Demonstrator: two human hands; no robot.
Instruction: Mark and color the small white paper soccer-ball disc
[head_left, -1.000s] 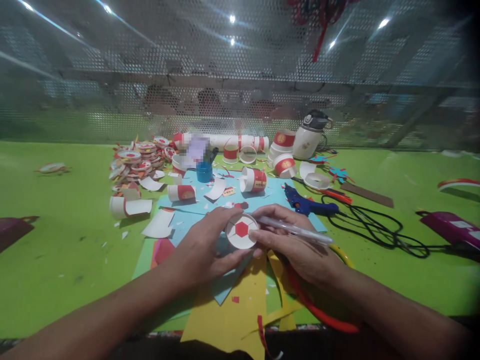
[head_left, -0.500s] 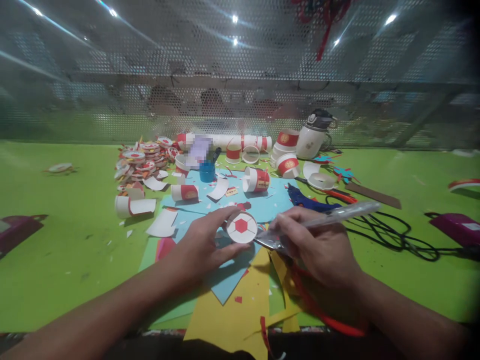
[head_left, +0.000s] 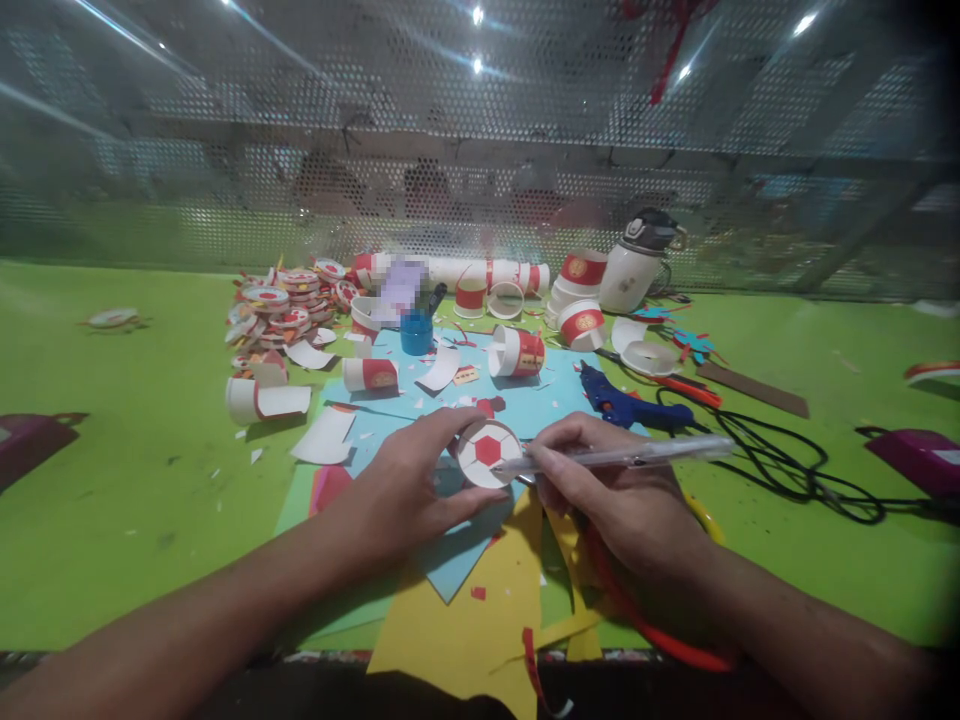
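A: What do I have closest to me?
B: Yellow paper [head_left: 457, 640] at the near edge of the green table [head_left: 135, 560], and to its right an orange-red loop [head_left: 679, 650], partly hidden by an arm.
A: And the 2 hands I'm watching?
B: I see the left hand [head_left: 401, 480] pinching a white disc [head_left: 487, 448] by its rim, thumb below and index finger above. The right hand [head_left: 622, 495] has its fingers closed round a clear pen [head_left: 649, 452].
A: Where is that disc exactly?
B: Between the hands, above the blue paper [head_left: 454, 565], its face with 1 red hexagon toward me. The pen's tip is at its lower right; I can't tell whether it touches.
A: Beyond that?
B: A blue glue gun [head_left: 630, 408] to the right, then paper cups [head_left: 371, 376] lying on their sides, a blue pot [head_left: 417, 337], a heap of discs [head_left: 281, 310] to the left, a white bottle [head_left: 627, 278] to the right. Farthest, I get a perforated screen [head_left: 450, 100].
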